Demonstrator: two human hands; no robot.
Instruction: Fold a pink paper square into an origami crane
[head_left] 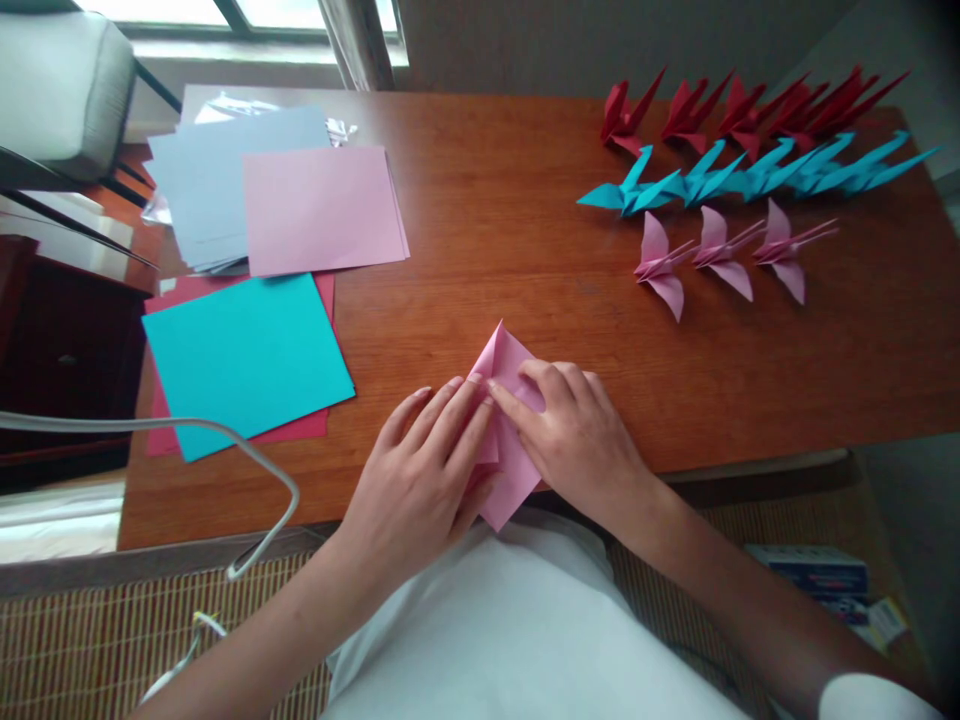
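Note:
A sheet of pink origami paper (517, 460), folded into a kite-like diamond, lies at the table's near edge in front of my body. My left hand (427, 460) rests over its left side, fingers extended together across a folded flap, the thumb low near the bottom corner. My right hand (577, 420) holds the right side, fingers curled and one digit pressing on the middle crease close to my left fingertips. One corner of the paper points away from me, the opposite one toward my shirt. My hands cover part of the folds.
Folded cranes stand in rows at the back right: red cranes (742, 110), blue cranes (757, 175) and pink cranes (720, 250). On the left lie grey sheets (202, 200), pink sheets (322, 210), blue sheets (247, 360) and red sheets (161, 420). A white cable (255, 450) crosses the near-left corner.

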